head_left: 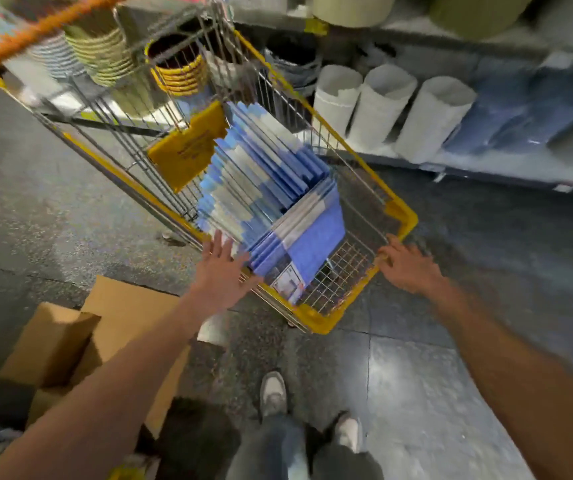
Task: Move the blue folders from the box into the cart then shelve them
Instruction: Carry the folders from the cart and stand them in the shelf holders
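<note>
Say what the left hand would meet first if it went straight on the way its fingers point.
Probably the blue folders in the cart; the open left hand reaches over its near rim, though depth is unclear.

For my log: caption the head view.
Blue folders in the cart; right hand grips its rim, left hand open beside them.

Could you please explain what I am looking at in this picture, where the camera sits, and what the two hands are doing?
There is no machine here: a person wears a wide-angle camera on the head, looking down at their own arms. The wire cart with the yellow rim holds blue folders standing on edge. The left hand is open, fingers spread beside the folders. The right hand grips the cart's rim. A cardboard box sits on the floor at the left.
</note>
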Demonstrator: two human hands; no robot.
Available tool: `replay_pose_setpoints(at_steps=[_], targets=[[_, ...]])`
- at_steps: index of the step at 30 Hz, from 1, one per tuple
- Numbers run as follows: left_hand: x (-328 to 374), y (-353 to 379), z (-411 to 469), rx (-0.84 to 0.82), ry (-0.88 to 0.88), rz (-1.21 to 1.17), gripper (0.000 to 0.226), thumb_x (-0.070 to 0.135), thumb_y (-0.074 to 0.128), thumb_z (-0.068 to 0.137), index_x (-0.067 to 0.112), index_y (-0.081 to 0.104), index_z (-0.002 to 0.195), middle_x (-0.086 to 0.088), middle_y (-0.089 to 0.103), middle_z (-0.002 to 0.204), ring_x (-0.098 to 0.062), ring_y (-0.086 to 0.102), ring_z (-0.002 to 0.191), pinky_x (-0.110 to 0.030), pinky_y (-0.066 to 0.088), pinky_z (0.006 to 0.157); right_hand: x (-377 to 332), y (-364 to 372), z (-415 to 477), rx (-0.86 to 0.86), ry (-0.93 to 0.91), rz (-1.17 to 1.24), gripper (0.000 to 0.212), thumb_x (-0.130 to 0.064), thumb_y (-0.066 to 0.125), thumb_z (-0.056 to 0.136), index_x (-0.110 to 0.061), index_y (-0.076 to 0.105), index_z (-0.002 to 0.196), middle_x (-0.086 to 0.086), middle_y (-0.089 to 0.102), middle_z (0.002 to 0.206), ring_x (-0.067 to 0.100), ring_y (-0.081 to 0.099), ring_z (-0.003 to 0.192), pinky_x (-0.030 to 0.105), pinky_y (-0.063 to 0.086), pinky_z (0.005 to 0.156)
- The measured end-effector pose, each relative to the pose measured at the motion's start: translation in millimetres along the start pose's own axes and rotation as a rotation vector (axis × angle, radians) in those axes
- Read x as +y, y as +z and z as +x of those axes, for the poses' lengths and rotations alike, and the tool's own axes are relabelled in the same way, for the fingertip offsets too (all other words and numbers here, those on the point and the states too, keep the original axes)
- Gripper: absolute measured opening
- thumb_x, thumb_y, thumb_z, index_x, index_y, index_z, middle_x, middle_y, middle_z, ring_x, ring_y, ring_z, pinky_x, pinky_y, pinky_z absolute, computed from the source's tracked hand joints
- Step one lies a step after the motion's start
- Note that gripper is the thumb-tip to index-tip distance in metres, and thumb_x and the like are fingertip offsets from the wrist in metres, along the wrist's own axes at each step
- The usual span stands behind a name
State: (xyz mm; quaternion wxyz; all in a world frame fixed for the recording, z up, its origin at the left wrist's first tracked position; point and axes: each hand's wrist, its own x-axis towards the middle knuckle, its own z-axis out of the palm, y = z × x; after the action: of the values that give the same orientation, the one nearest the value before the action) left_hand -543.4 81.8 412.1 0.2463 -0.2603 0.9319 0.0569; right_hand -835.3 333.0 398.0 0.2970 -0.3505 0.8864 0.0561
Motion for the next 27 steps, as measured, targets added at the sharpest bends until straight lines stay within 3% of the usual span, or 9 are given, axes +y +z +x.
replay_pose_setpoints(at_steps=[4, 7, 11, 13, 15, 18, 21, 24, 27], targets=[[20, 1, -7, 0.005, 0.07, -0.023, 0.115, 0.094, -0.018, 0.065, 0.04, 0.032, 0.154, -0.016, -0.003, 0.168, -0.037, -0.017, 0.152, -0.053, -0.014, 0.12, 67, 44, -58, -0.022, 0.115, 0.06, 0.047, -0.055, 0.031, 0.101, -0.038, 0.04, 0.144, -0.015, 0.003, 0.165, 0.033, 0.018, 0.149, 0.063, 0.02, 0.115], [70, 13, -25, 0.029, 0.208, 0.021, 0.128, 0.093, -0.03, 0.057, 0.041, 0.041, 0.15, -0.012, 0.002, 0.168, -0.036, -0.015, 0.153, -0.055, -0.019, 0.118, 120, 85, -107, 0.005, 0.181, 0.133, 0.065, -0.07, 0.018, 0.095, -0.037, 0.037, 0.147, -0.014, 0.002, 0.165, 0.032, 0.009, 0.152, 0.068, 0.016, 0.115], [153, 31, -55, 0.019, 0.308, 0.1, 0.101, 0.086, -0.017, 0.075, 0.043, 0.033, 0.152, -0.009, -0.002, 0.169, -0.036, -0.019, 0.152, -0.057, -0.025, 0.111, 185, 132, -177, 0.017, 0.31, 0.221, 0.069, -0.07, 0.013, 0.095, -0.035, 0.024, 0.153, -0.008, -0.004, 0.167, 0.035, 0.003, 0.153, 0.066, 0.014, 0.117], [191, 36, -72, -0.006, 0.34, 0.108, 0.082, 0.079, -0.001, 0.088, 0.041, 0.031, 0.153, -0.011, -0.005, 0.168, -0.036, -0.02, 0.152, -0.056, -0.027, 0.11, 200, 152, -223, 0.058, 0.379, 0.258, 0.064, -0.061, 0.025, 0.098, -0.033, 0.017, 0.156, -0.003, -0.008, 0.167, 0.036, -0.001, 0.153, 0.063, 0.012, 0.119], [230, 43, -86, -0.01, 0.39, 0.118, 0.077, 0.077, 0.003, 0.091, 0.04, 0.03, 0.154, -0.011, -0.005, 0.168, -0.037, -0.018, 0.152, -0.057, -0.026, 0.111, 206, 173, -276, 0.149, 0.446, 0.305, 0.07, -0.053, 0.038, 0.1, -0.028, 0.011, 0.159, 0.005, -0.005, 0.167, 0.035, -0.005, 0.153, 0.056, 0.008, 0.12], [283, 53, -100, -0.004, 0.469, 0.115, 0.094, 0.084, -0.012, 0.081, 0.041, 0.033, 0.152, -0.009, 0.002, 0.168, -0.036, -0.013, 0.153, -0.06, -0.021, 0.115, 198, 200, -343, 0.21, 0.341, 0.405, 0.07, -0.054, 0.042, 0.1, -0.02, 0.021, 0.158, 0.007, 0.003, 0.167, 0.029, -0.005, 0.154, 0.05, 0.006, 0.122], [345, 57, -119, -0.053, 0.504, 0.167, 0.077, 0.078, 0.002, 0.091, 0.041, 0.03, 0.153, -0.008, 0.006, 0.168, -0.035, -0.007, 0.154, -0.059, -0.02, 0.115, 204, 234, -391, 0.137, 0.267, 0.448, 0.059, -0.055, 0.04, 0.1, -0.024, 0.037, 0.151, 0.007, 0.012, 0.166, 0.032, -0.003, 0.153, 0.049, 0.005, 0.122], [407, 56, -135, -0.047, 0.592, 0.286, 0.073, 0.075, 0.009, 0.094, 0.04, 0.021, 0.157, -0.008, 0.017, 0.166, -0.034, 0.012, 0.152, -0.06, -0.005, 0.119, 217, 257, -435, 0.156, 0.285, 0.496, 0.057, -0.058, 0.037, 0.1, -0.024, 0.045, 0.145, 0.009, 0.027, 0.161, 0.03, 0.007, 0.153, 0.045, 0.008, 0.12], [454, 53, -142, -0.009, 0.698, 0.343, 0.082, 0.08, 0.009, 0.09, 0.036, 0.025, 0.157, -0.01, 0.035, 0.159, -0.031, 0.031, 0.145, -0.049, 0.018, 0.119, 235, 282, -474, 0.221, 0.345, 0.572, 0.062, -0.058, 0.036, 0.095, -0.016, 0.049, 0.139, 0.013, 0.05, 0.141, 0.036, 0.014, 0.15, 0.04, 0.022, 0.117]])
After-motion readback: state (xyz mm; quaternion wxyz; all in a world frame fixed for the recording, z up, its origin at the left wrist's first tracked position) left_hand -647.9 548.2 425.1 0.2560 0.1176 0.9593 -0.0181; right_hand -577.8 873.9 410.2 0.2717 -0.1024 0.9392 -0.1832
